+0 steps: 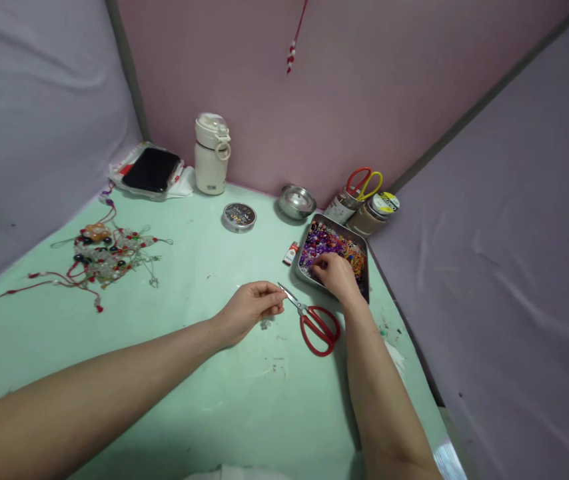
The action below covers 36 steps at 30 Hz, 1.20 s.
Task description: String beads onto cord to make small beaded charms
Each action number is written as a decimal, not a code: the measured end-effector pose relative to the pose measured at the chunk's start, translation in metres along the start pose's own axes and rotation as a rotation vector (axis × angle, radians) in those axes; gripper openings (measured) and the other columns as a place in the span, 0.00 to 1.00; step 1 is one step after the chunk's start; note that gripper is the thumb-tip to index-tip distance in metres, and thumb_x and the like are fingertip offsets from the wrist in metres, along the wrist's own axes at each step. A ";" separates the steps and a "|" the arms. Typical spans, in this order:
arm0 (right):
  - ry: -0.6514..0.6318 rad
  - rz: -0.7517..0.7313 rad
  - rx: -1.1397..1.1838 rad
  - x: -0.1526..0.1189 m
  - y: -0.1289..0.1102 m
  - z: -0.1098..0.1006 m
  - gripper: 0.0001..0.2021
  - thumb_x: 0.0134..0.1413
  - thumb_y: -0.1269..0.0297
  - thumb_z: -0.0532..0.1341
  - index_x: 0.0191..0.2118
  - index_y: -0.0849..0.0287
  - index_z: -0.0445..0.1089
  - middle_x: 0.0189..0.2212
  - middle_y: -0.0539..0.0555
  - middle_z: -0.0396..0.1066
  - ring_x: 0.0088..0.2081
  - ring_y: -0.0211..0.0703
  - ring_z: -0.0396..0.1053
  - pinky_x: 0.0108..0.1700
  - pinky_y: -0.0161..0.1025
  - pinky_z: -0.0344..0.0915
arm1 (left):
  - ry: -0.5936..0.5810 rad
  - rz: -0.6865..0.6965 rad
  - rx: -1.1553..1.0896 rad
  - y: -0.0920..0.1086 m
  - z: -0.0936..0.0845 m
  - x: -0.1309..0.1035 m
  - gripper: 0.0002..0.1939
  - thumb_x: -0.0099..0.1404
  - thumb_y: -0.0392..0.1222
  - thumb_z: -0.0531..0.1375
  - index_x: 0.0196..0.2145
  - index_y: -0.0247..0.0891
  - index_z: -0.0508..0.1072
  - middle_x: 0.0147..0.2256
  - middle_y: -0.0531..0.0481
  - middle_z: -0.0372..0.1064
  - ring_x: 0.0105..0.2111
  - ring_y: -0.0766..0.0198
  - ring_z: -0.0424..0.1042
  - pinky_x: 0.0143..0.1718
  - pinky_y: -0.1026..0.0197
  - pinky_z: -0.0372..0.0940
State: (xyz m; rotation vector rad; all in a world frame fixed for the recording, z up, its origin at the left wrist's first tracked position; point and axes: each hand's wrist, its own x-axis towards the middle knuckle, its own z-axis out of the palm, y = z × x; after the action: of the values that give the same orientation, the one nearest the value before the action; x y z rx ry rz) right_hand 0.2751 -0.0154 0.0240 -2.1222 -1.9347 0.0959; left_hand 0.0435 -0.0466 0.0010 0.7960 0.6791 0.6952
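Right grip (335, 272) at purple beads (322, 241) inside metal tray (306, 275)

1. A pale green table (189, 413).
2. Left: tangled beaded strands (107, 253).
3. Far side: cream bottle (210, 163), round case (239, 217), steel bowl (296, 203).
4. Right: metal bead tray (307, 274), red-and-white packet (290, 254), red-handled scissors (309, 316).

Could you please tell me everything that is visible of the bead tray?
The tray is rectangular, with low walls, and looks like metal. Many small beads, largely purple with red and dark ones, fill the left; a tangled-looking orange heap lies at the right. It rests flat on the pale green table, near two jars. The right hand reaches into it, hiding part.
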 end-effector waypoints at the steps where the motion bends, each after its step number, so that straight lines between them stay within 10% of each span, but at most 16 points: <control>1: 0.039 0.004 0.040 -0.003 -0.002 -0.003 0.07 0.48 0.69 0.58 0.30 0.57 0.74 0.31 0.55 0.75 0.34 0.45 0.69 0.37 0.39 0.59 | 0.003 -0.001 -0.007 0.000 0.000 0.000 0.11 0.53 0.46 0.69 0.28 0.35 0.75 0.23 0.53 0.68 0.27 0.70 0.66 0.38 0.62 0.64; 6: 0.226 0.008 0.416 -0.032 -0.024 -0.019 0.04 0.46 0.70 0.59 0.29 0.57 0.71 0.25 0.49 0.70 0.28 0.40 0.65 0.36 0.38 0.60 | 0.029 0.030 -0.033 -0.002 -0.001 0.002 0.12 0.53 0.46 0.69 0.29 0.35 0.76 0.22 0.54 0.66 0.27 0.70 0.66 0.41 0.61 0.65; 15: 0.037 0.319 1.559 -0.068 -0.059 0.010 0.10 0.39 0.63 0.72 0.31 0.55 0.75 0.30 0.51 0.76 0.30 0.39 0.71 0.36 0.39 0.70 | 0.111 0.150 -0.057 -0.002 -0.002 0.003 0.12 0.52 0.45 0.69 0.30 0.35 0.76 0.22 0.55 0.67 0.26 0.71 0.67 0.38 0.63 0.65; 36: -0.068 0.315 1.632 -0.069 -0.053 0.024 0.10 0.41 0.63 0.71 0.32 0.55 0.74 0.28 0.48 0.70 0.28 0.35 0.64 0.32 0.35 0.66 | 0.150 0.140 -0.059 0.000 -0.002 0.002 0.13 0.51 0.45 0.70 0.30 0.35 0.75 0.22 0.56 0.67 0.26 0.70 0.68 0.40 0.60 0.66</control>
State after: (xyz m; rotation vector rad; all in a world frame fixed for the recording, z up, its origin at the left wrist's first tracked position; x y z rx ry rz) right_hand 0.2113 -0.0757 0.0043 -1.1346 -0.7598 1.2700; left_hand 0.0435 -0.0442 -0.0004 0.7471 0.7394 0.9050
